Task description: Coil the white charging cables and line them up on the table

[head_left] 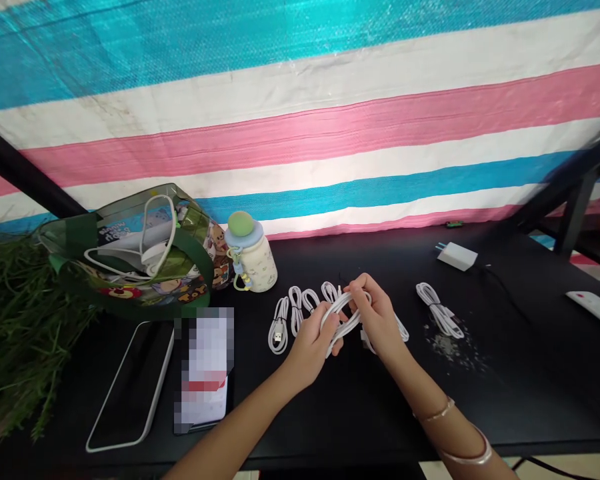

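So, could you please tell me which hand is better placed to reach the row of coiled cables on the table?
Probably the left: the left hand sits right beside the coiled cables, while the right hand lies farther along. Both hands are gripping the cable loop, though.

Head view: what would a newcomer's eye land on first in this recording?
The broad teal, white and pink striped tarpaulin fills the top of the view, behind the black table. At centre, the left hand and right hand grip a looped white cable beside a row of coiled white cables. A clear green-trimmed bag stands at left.
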The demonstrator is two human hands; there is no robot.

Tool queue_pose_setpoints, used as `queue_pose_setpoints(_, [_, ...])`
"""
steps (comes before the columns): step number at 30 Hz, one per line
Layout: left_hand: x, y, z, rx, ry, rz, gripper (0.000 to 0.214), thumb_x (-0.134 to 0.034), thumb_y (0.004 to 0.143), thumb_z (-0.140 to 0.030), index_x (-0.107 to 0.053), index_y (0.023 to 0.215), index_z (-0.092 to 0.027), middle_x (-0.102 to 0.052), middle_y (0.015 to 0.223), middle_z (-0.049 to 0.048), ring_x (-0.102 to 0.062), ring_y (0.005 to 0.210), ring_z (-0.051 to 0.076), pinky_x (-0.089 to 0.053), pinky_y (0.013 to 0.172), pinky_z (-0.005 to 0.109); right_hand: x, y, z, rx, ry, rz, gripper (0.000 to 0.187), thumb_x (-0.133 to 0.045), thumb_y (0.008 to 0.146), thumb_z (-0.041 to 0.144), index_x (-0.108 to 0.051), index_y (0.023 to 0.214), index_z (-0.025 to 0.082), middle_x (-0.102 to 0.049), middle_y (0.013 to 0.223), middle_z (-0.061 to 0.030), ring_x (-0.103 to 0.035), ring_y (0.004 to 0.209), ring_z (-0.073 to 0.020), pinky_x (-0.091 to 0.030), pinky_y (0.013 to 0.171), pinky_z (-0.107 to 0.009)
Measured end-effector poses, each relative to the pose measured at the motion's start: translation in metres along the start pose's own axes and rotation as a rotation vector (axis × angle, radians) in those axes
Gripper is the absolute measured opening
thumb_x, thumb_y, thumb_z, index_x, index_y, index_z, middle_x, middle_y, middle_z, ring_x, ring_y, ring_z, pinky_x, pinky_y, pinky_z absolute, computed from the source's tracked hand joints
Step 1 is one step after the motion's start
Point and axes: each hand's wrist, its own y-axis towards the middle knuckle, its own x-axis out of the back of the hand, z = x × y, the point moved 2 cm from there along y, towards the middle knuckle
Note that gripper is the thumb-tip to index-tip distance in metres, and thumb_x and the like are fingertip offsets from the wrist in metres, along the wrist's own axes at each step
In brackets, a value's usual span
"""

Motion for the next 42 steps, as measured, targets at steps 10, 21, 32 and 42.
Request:
queue_pose_setpoints(10, [0.003, -0.001, 0.001, -0.032, 0.086, -0.049, 0.029, -0.040, 0.088, -0.045, -0.051, 0.094, -0.019, -0.045, 0.048, -0.0074, -0.038, 0.043, 0.011, -0.030, 0.049, 0.023, 0.000, -0.002, -0.003, 0.075, -0.059, -0.099, 0.044, -0.049, 0.083, 0.062, -0.045, 0.064, 0.023, -0.034, 0.047, 0.0079, -0.030, 0.041, -0.0084, -0.027, 0.041, -0.024])
queue_pose_setpoints(21, [0.010, -0.002, 0.005, -0.144, 0.273, -0.276, 0.029, -0.037, 0.089, -0.040, -0.058, 0.091, -0.019, -0.046, 0.053, -0.0050, -0.048, 0.051, 0.013, -0.036, 0.053, 0.024, -0.008, -0.015, -0.003, 0.214, -0.145, -0.277, 0.042, -0.048, 0.085, 0.059, -0.042, 0.064, 0.023, -0.038, 0.052, 0.0070, -0.033, 0.044, -0.0087, -0.029, 0.042, -0.024])
queue_pose_setpoints(32, [0.014, 0.000, 0.001, -0.254, 0.240, -0.270, 0.037, -0.038, 0.090, -0.044, -0.063, 0.099, -0.017, -0.050, 0.053, -0.0047, -0.045, 0.043, 0.009, -0.038, 0.045, 0.020, -0.015, -0.018, -0.005, 0.128, 0.079, -0.174, 0.041, -0.045, 0.086, 0.061, -0.041, 0.070, 0.024, -0.037, 0.046, 0.0096, -0.034, 0.036, -0.0081, -0.028, 0.034, -0.021])
queue_pose_setpoints(42, [0.016, 0.003, -0.003, -0.257, 0.289, -0.249, 0.039, -0.038, 0.090, -0.041, -0.067, 0.096, -0.016, -0.045, 0.051, -0.0043, -0.042, 0.044, 0.010, -0.036, 0.047, 0.021, -0.013, -0.014, -0.003, 0.070, 0.159, -0.093, 0.048, -0.044, 0.082, 0.069, -0.048, 0.072, 0.023, -0.037, 0.048, 0.0079, -0.032, 0.039, -0.0087, -0.028, 0.037, -0.022])
